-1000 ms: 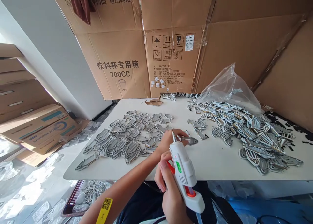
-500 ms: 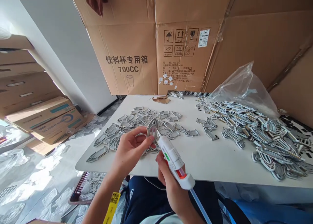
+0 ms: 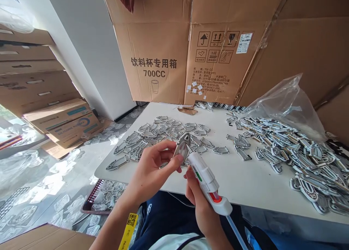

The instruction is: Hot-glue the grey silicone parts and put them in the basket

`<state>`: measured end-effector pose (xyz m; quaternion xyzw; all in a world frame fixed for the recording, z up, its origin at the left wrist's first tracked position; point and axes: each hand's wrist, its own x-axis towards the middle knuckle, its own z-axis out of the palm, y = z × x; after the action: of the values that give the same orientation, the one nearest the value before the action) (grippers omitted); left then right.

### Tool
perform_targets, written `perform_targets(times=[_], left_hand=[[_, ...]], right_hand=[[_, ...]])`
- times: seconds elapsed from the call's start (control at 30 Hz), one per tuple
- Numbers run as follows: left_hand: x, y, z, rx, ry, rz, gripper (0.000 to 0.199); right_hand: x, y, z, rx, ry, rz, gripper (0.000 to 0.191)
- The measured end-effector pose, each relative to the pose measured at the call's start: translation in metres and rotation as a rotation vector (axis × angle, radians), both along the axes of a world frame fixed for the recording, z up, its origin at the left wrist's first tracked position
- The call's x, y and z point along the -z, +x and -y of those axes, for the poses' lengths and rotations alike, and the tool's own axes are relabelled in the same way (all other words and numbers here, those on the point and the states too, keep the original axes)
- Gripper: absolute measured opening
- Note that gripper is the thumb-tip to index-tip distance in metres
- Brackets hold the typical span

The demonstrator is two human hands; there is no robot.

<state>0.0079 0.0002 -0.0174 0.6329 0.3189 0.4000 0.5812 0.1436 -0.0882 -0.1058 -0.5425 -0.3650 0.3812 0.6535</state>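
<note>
A pile of grey shield-shaped pieces (image 3: 155, 133) lies on the white bench (image 3: 245, 181) behind the left hand (image 3: 152, 172), whose grip is closed on a single piece (image 3: 183, 147) held above the bench, just beside the tip of the hot glue gun (image 3: 205, 179) clenched in the right hand (image 3: 200, 210), with a second pile (image 3: 289, 152) further right.

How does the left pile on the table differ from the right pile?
The left pile lies thin and loose, while the right pile is thicker and overlapping. The left pile shows mostly grey faces; the right pile shows more white edges. The bag touches only the right pile. Both hold flat pieces.
</note>
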Motion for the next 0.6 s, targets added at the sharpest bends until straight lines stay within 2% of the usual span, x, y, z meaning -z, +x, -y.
perform_targets(times=[0.3,0.4,0.5,0.6], left_hand=[[0.0019,-0.0028,0.0044,0.001,0.048,-0.04,0.023],[-0.0002,-0.0014,0.0063,-0.035,0.102,-0.065,0.016],[-0.0032,0.0009,0.0079,-0.126,0.282,-0.111,0.005],[-0.0048,-0.0004,0.0068,-0.218,0.581,-0.25,0.008]], right_hand=[[0.007,0.0029,0.002,-0.001,-0.084,-0.106,0.052],[0.0071,0.0033,0.0024,0.012,-0.096,-0.105,0.052],[0.0047,0.0023,0.0024,0.036,-0.083,-0.087,0.052],[0.0023,-0.0004,0.0023,0.055,-0.08,-0.067,0.054]])
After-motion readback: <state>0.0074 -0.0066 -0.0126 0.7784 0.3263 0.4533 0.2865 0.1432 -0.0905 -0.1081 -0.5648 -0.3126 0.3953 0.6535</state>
